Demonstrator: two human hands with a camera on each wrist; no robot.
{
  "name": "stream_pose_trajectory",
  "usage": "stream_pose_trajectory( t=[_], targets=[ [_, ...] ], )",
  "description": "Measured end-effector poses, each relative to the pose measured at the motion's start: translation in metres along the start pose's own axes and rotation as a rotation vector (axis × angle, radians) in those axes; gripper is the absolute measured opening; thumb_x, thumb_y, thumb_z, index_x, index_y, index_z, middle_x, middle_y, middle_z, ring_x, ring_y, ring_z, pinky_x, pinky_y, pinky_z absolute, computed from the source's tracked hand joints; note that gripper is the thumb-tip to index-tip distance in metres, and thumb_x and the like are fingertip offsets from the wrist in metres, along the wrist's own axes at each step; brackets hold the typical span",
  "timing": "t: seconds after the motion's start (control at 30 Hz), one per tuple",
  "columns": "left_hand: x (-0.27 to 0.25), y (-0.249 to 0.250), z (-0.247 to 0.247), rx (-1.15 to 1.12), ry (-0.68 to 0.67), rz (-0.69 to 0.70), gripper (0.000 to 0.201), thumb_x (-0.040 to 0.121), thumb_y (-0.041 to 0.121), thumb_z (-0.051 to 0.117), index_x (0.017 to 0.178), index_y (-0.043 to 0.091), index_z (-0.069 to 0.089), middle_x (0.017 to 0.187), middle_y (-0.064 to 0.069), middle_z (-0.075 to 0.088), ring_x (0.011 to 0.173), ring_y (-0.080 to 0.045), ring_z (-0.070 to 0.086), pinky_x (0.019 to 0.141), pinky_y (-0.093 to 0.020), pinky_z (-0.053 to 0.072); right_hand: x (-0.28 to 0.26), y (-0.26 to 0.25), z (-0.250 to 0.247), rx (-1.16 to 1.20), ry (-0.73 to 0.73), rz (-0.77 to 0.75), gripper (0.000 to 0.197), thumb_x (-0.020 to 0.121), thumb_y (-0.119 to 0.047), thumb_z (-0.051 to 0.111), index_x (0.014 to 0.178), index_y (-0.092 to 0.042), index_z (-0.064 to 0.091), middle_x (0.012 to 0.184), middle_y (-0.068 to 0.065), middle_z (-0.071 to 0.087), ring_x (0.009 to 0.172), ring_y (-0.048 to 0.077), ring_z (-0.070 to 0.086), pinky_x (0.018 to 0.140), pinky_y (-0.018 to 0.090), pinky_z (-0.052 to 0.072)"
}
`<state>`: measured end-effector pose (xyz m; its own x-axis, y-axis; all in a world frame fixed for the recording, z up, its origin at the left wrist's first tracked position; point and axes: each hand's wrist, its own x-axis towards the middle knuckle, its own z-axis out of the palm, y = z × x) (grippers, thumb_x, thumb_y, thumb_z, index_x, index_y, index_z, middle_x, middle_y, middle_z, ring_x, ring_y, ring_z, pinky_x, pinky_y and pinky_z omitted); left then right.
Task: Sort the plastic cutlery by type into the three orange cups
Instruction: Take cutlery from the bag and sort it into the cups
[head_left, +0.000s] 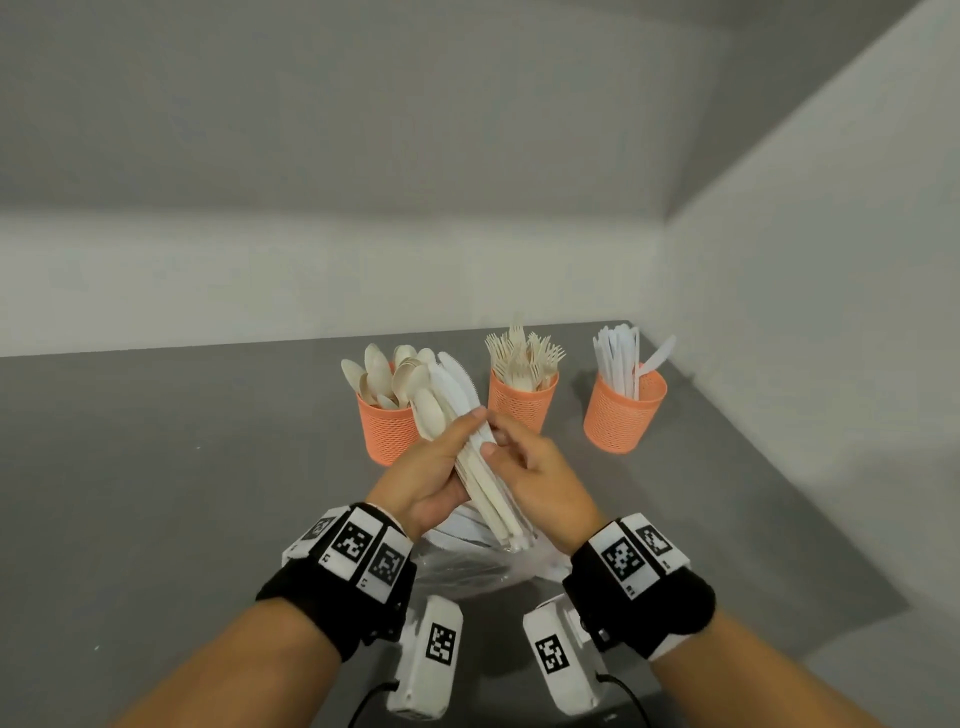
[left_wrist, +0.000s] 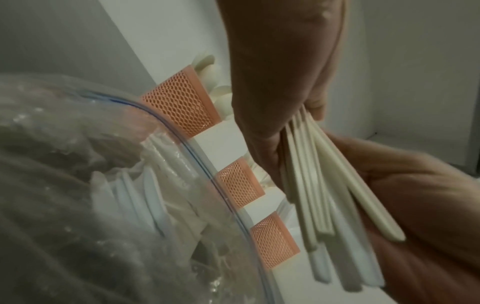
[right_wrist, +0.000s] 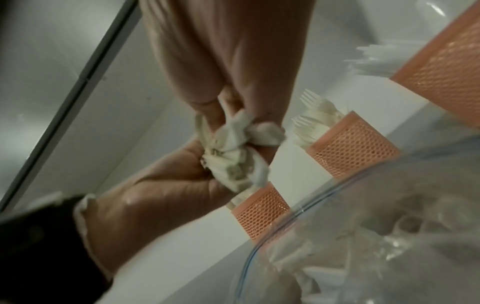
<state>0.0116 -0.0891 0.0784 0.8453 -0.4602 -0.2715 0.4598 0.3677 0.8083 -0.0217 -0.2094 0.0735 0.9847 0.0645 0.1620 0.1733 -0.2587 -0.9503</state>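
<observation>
Three orange mesh cups stand in a row: the left cup (head_left: 387, 434) holds spoons, the middle cup (head_left: 522, 408) holds forks, the right cup (head_left: 623, 418) holds white knives. In front of the spoon cup my left hand (head_left: 439, 465) grips a bundle of mixed cutlery (head_left: 457, 400), cream spoons and white knives, heads pointing up and away. My right hand (head_left: 524, 462) pinches the bundle from the right with thumb and forefinger. The left wrist view shows the fanned handles (left_wrist: 324, 195) between both hands. In the right wrist view my fingers curl round the heads (right_wrist: 239, 156).
A clear plastic bag (head_left: 478, 564) with more cutlery inside lies on the grey table (head_left: 182, 467) under my hands. White walls close off the back and the right side, close behind the knife cup. Bare table stretches to the left.
</observation>
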Motion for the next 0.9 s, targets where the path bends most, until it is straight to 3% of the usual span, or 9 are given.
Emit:
stream_pose_trajectory(
  t=[0.13,0.3,0.4,0.5,0.57,0.67,0.77,0.83,0.9],
  targets=[
    [0.003,-0.001,0.003,-0.083,-0.067,-0.025,0.025,0.092,0.019,0.052,0.095,0.001,0.068,0.095,-0.015,0.073,0.087,-0.022,0.071,0.081,-0.035,0.056,0.001,0.0,0.004,-0.177,0.193,-0.069,0.026,0.091,-0.013,0.053,0.117,-0.012,0.055,0.082,-0.012,0.054,0.079,0.005,0.055,0.074,0.014,0.045],
    [0.004,0.002,0.002,-0.107,-0.057,-0.048,0.02,0.091,0.013,0.052,0.101,0.002,0.065,0.093,-0.013,0.072,0.084,-0.021,0.071,0.074,-0.032,0.059,0.003,0.0,0.001,-0.238,0.184,-0.059,0.024,0.096,-0.015,0.044,0.116,-0.007,0.054,0.089,-0.006,0.058,0.082,0.009,0.055,0.073,0.011,0.042],
    [0.004,0.0,0.002,-0.138,-0.065,-0.025,0.029,0.086,0.01,0.055,0.113,0.0,0.06,0.099,-0.014,0.07,0.087,-0.022,0.071,0.077,-0.035,0.059,0.005,0.004,-0.002,-0.307,0.231,-0.056,0.025,0.098,-0.015,0.037,0.112,-0.004,0.055,0.092,-0.001,0.059,0.082,0.012,0.054,0.064,0.008,0.039],
    [0.008,0.0,0.004,-0.116,-0.056,-0.023,0.029,0.088,0.005,0.055,0.116,-0.003,0.059,0.102,-0.016,0.069,0.087,-0.023,0.071,0.075,-0.035,0.059,0.006,0.007,-0.005,-0.285,0.224,-0.05,0.026,0.098,-0.018,0.037,0.11,-0.005,0.057,0.09,0.003,0.062,0.08,0.015,0.057,0.068,0.017,0.041],
    [0.011,0.001,0.005,-0.106,-0.031,-0.028,0.025,0.089,0.004,0.054,0.112,-0.003,0.06,0.097,-0.016,0.07,0.082,-0.023,0.072,0.072,-0.035,0.06,0.007,0.01,-0.009,-0.25,0.194,-0.044,0.025,0.097,-0.021,0.041,0.11,-0.007,0.058,0.09,0.005,0.066,0.082,0.014,0.061,0.073,0.021,0.046],
    [0.015,0.004,0.007,-0.105,0.007,-0.027,0.013,0.089,0.003,0.053,0.095,0.0,0.065,0.079,-0.014,0.073,0.07,-0.022,0.072,0.065,-0.037,0.06,0.009,0.014,-0.016,-0.219,0.138,-0.025,0.023,0.095,-0.024,0.046,0.109,-0.011,0.06,0.087,-0.004,0.064,0.075,0.001,0.058,0.066,0.01,0.044],
    [0.02,0.006,0.009,-0.148,0.024,-0.038,0.027,0.09,0.003,0.051,0.073,0.002,0.072,0.07,-0.011,0.073,0.064,-0.02,0.072,0.061,-0.037,0.059,0.012,0.018,-0.023,-0.117,0.158,0.044,0.017,0.097,-0.018,0.042,0.101,-0.014,0.058,0.076,-0.006,0.059,0.062,0.0,0.054,0.058,0.011,0.043],
    [0.024,0.005,0.008,-0.174,0.056,-0.051,0.022,0.091,0.004,0.05,0.078,0.001,0.068,0.069,-0.01,0.073,0.064,-0.017,0.072,0.06,-0.036,0.059,0.013,0.018,-0.031,-0.028,0.159,0.105,0.015,0.098,-0.016,0.04,0.091,-0.023,0.052,0.067,-0.003,0.053,0.051,0.003,0.048,0.052,0.017,0.042],
    [0.028,0.004,0.005,-0.178,0.111,-0.054,0.01,0.091,0.004,0.051,0.087,0.004,0.06,0.068,-0.008,0.073,0.063,-0.016,0.071,0.059,-0.035,0.059,0.019,0.014,-0.047,-0.015,0.213,0.124,0.013,0.098,-0.015,0.039,0.092,-0.023,0.048,0.069,-0.001,0.052,0.055,0.009,0.047,0.055,0.022,0.043]
  ],
)
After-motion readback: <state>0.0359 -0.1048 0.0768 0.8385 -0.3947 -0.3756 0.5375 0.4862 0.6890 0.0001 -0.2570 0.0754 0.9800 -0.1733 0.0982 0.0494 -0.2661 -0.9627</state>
